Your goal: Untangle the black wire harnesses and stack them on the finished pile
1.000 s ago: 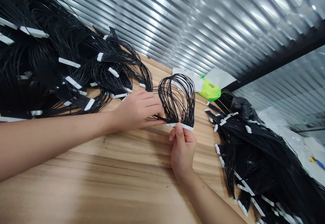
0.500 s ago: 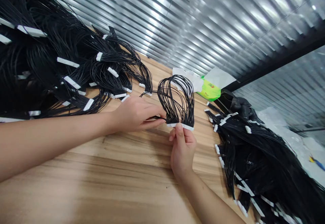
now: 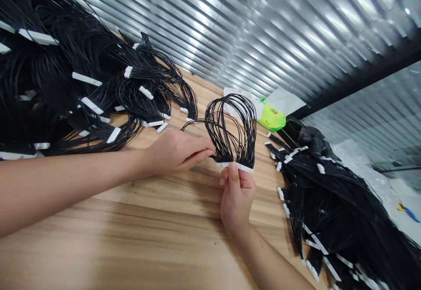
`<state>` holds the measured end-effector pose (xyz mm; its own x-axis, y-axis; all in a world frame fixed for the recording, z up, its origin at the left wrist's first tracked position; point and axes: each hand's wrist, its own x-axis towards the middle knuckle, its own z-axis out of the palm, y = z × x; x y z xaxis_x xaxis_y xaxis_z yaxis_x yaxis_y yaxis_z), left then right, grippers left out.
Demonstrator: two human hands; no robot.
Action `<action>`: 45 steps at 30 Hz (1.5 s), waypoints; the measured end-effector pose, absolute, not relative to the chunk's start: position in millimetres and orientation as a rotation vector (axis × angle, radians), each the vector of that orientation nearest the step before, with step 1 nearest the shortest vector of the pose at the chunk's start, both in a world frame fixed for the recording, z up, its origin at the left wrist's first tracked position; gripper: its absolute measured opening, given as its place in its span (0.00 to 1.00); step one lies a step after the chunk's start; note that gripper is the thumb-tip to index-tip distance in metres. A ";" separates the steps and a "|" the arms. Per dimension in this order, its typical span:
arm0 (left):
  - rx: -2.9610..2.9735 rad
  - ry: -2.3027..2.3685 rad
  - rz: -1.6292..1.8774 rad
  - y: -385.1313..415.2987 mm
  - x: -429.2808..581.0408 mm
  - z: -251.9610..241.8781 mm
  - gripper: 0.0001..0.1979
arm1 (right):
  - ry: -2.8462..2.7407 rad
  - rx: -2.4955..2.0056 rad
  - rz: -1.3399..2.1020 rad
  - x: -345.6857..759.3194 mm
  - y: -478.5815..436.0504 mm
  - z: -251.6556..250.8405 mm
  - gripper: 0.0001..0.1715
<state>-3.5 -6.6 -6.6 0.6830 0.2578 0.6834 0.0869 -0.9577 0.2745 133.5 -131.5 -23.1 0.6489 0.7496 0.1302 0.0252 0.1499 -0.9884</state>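
Looped black wires (image 3: 249, 123) rise from white connectors (image 3: 245, 167) in front of me, forming one wire harness. My right hand (image 3: 237, 193) pinches the connectors from below, its thumb across the place where their ends meet. Just left of them, my left hand (image 3: 182, 149) has its fingertips closed on black wires at the left end of the connector row. A few thin wires (image 3: 195, 121) arch out behind that hand. Exactly how many wires lie between the left fingertips is hidden.
A large heap of black wire harnesses (image 3: 98, 57) with white connectors lies at left, another pile (image 3: 338, 193) at right. Behind the loops sits a green tissue packet (image 3: 272, 116). Corrugated metal (image 3: 210, 22) borders the wooden table (image 3: 148, 237). A blue-and-yellow tool (image 3: 408, 212) lies far right.
The right end of the connectors has shifted slightly right and down, and the wire loops have spread a little wider. My left fingers have drawn closer together at the wires.
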 end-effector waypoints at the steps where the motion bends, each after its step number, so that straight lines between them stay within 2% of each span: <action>1: 2.693 0.267 1.169 -6.4 -3.2 -5.8 0.14 | -0.735 -1.337 0.586 133.1 -132.0 -23.0 0.21; 8: 2.753 0.209 1.357 -6.9 -0.4 -4.8 0.12 | -0.766 -1.337 0.564 131.8 -134.1 -22.9 0.21; 27: 2.758 0.152 1.325 -4.1 -3.6 -1.9 0.09 | -0.733 -1.344 0.602 133.9 -132.3 -24.0 0.20; 45: 3.028 0.105 1.313 -0.3 -4.3 0.0 0.12 | -0.670 -1.319 0.673 136.4 -127.2 -22.9 0.18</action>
